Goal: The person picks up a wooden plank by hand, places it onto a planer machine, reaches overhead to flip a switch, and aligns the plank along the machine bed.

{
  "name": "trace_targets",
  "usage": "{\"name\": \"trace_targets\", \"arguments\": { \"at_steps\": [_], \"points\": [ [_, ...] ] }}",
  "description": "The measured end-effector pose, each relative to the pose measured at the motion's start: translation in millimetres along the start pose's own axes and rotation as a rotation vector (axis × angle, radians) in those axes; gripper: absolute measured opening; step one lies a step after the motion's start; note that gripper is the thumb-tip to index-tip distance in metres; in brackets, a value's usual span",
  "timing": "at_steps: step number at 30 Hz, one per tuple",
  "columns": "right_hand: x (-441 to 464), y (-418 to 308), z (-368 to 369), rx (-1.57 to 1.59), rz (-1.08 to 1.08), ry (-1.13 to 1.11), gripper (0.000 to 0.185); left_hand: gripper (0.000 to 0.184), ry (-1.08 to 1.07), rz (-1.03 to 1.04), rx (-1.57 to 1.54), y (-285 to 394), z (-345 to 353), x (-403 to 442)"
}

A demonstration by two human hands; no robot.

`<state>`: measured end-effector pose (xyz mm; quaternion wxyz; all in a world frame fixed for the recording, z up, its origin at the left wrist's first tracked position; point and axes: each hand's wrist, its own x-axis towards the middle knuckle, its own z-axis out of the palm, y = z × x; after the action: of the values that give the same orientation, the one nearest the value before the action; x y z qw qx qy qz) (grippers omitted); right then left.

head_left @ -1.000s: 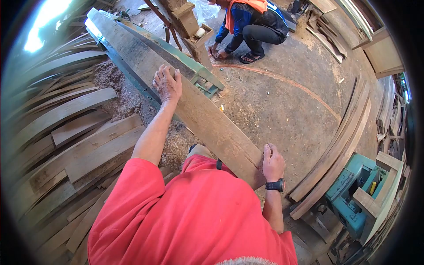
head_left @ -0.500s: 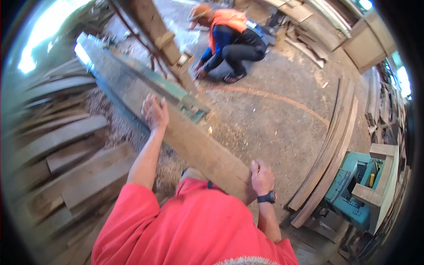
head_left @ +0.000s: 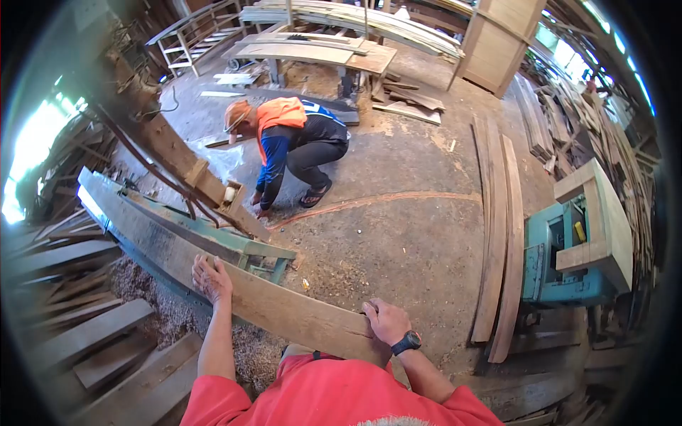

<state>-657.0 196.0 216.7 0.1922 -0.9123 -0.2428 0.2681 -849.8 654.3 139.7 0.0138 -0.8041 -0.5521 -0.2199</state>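
Note:
A long wooden plank (head_left: 291, 304) reaches from the bed of a green-framed woodworking machine (head_left: 188, 234) to just in front of my red shirt. My left hand (head_left: 213, 280) rests on the plank's upper face near the machine's near end, its fingers apart. At the plank's near right end, my right hand (head_left: 387, 323) is closed over the far edge; its palm side is hidden. A dark watch is on my right wrist. Toward the far left, the plank and the long metal bed are hard to tell apart.
Wood shavings (head_left: 167, 305) and stacked boards (head_left: 106, 330) lie left of the machine. A timber post (head_left: 177, 160) rises beside it. Ahead, a person in an orange vest (head_left: 284, 113) squats on the floor. Long boards (head_left: 490, 241) and a teal machine (head_left: 547, 248) are at right.
My view has tilted up and turned right, bringing the far workbench into sight. Both hands keep their places on the plank. The squatting person stays in the same pose.

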Motion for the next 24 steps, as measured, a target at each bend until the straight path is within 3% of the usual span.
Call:
{"name": "trace_targets", "arguments": {
  "at_steps": [24],
  "points": [
    [-2.1,-0.6,-2.0,0.02,-0.005,0.012,0.062,0.046,-0.034,-0.01,0.021,0.2,-0.2,-0.2]
  ]
}}
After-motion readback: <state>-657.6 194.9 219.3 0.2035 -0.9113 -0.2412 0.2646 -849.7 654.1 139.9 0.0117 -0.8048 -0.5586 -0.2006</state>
